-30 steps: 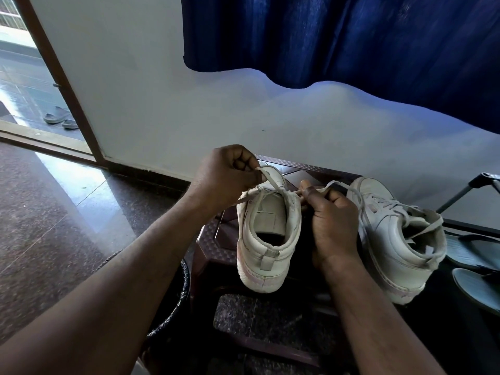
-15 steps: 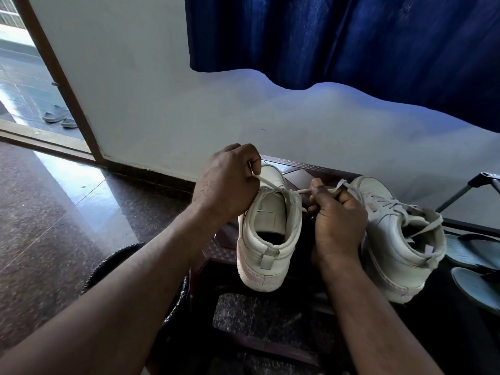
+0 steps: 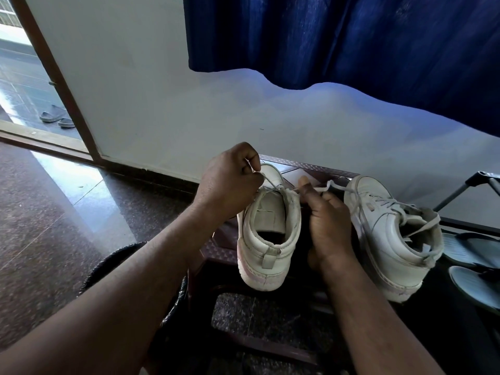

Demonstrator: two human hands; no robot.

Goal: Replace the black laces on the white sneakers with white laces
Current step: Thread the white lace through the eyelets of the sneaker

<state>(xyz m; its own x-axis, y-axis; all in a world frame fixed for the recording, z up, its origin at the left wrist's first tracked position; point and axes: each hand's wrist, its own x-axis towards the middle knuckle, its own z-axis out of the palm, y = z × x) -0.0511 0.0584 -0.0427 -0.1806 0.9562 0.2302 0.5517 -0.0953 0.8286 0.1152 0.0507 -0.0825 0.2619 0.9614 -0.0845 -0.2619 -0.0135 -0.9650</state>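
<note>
Two white sneakers stand heel-toward-me on a dark brown stool (image 3: 319,170). The left sneaker (image 3: 267,239) sits between my hands and carries a white lace (image 3: 273,184) at its top eyelets. My left hand (image 3: 230,182) is closed on one lace end, drawn up and left of the tongue. My right hand (image 3: 327,220) pinches the other lace end at the sneaker's right side, thumb up. The right sneaker (image 3: 387,236) stands beside my right hand with white laces lying loose across it. No black lace is visible.
A white wall and a blue curtain (image 3: 351,41) rise behind the stool. Grey sandals (image 3: 473,266) lie at the right, with a dark metal stand (image 3: 465,188) above them. A black round object (image 3: 113,258) sits under my left forearm. An open doorway (image 3: 32,85) with slippers is at far left.
My left hand has shifted slightly left and up, drawing its lace end taut. My right hand has loosened its fist and now pinches the lace with the thumb raised.
</note>
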